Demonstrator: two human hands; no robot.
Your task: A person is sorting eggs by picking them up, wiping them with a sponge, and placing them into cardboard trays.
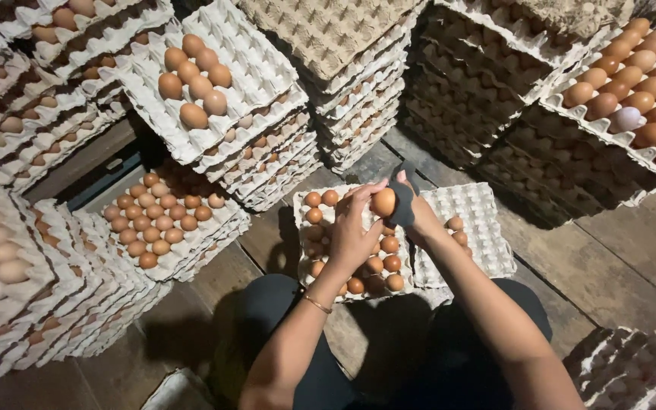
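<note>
Brown egg [383, 202], pinched between left hand [352, 235] and right hand [417, 214], both closed on it, above grey pulp tray [326, 190] at 12 o'clock. Light fingertip grip advised; dark cloth [405, 176] behind right hand.

brown egg [383, 202], held upright, seemingly clean

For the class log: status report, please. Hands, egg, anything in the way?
Left hand holding brown egg. Right hand grips dark cloth against it. Nothing in the way.

Egg storeroom: stacked egg trays [267, 152]
</note>
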